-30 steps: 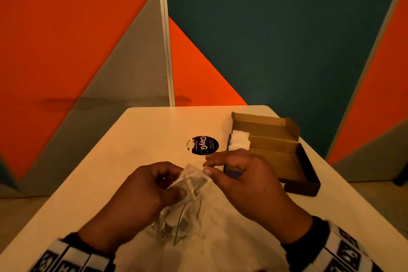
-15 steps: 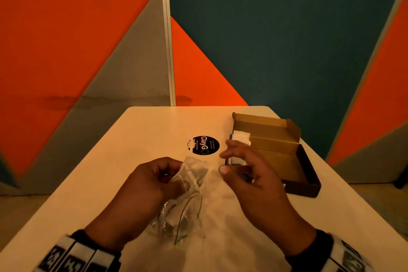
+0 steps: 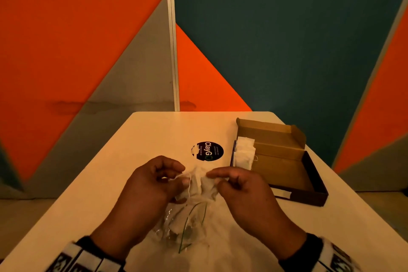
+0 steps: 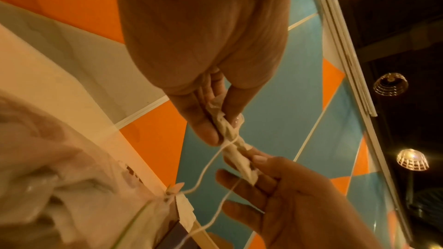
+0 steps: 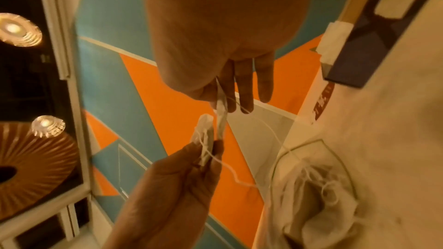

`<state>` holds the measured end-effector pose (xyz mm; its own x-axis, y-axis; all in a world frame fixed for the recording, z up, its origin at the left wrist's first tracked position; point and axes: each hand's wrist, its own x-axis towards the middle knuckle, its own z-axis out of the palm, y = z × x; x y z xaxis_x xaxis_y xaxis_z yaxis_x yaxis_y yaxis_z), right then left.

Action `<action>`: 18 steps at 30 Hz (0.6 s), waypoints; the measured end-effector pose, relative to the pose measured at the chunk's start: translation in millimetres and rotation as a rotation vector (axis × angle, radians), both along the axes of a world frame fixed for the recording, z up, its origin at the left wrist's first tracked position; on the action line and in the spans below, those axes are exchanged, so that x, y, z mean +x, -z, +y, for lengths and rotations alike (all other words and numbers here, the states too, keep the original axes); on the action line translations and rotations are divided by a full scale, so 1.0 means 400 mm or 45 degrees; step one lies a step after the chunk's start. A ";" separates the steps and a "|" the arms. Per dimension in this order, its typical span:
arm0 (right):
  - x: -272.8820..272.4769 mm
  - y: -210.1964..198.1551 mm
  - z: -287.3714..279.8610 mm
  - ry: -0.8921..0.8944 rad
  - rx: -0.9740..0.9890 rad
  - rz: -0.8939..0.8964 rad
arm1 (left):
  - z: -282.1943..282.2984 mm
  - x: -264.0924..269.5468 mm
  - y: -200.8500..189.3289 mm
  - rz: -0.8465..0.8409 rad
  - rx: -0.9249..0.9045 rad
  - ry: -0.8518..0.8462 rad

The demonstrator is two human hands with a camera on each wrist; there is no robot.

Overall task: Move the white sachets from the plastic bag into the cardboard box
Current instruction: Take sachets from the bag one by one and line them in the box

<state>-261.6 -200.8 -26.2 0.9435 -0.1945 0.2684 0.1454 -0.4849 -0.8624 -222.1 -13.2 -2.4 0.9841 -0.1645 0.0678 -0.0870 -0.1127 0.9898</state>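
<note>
Both hands hold a small bunch of white sachets (image 3: pixel 198 183) just above the table, in front of me. My left hand (image 3: pixel 183 175) pinches its left side and my right hand (image 3: pixel 213 178) pinches its right side. In the left wrist view the left hand (image 4: pixel 225 126) and right hand (image 4: pixel 254 166) grip opposite ends of a crumpled sachet (image 4: pixel 231 139). Thin strings hang from it down to the clear plastic bag (image 3: pixel 185 225), which lies crumpled on the table below the hands with more sachets (image 5: pixel 318 192) inside. The open cardboard box (image 3: pixel 280 161) stands to the right, with several sachets (image 3: pixel 244 154) upright at its left end.
A black round sticker (image 3: pixel 207 151) lies on the white table (image 3: pixel 143 139) beyond the hands. The box's dark outer wall (image 5: pixel 369 48) is close to my right hand. Orange, grey and teal wall panels stand behind the table's far edge.
My right hand, which had drawn back open toward the box, has returned and pinched the sachets. Both hands have raised them out of the bag's mouth.
</note>
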 end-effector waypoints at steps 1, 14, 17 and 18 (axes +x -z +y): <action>0.000 -0.004 -0.004 0.016 -0.035 -0.008 | 0.005 0.003 -0.004 -0.058 0.080 -0.019; -0.014 -0.047 0.034 -0.106 -0.651 0.170 | -0.015 -0.017 -0.039 -0.754 1.122 0.212; -0.011 -0.038 0.006 -0.120 -0.718 0.210 | 0.011 0.000 -0.051 -0.760 1.204 0.256; -0.010 -0.034 -0.009 -0.103 -0.742 0.221 | 0.023 0.009 -0.056 -0.760 1.218 0.254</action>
<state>-265.6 -204.3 -12.7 0.9886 0.0119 0.1498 0.0823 -0.8770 -0.4733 -218.4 -3.8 20.2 0.7873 -0.5501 0.2785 -0.6154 -0.7287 0.3006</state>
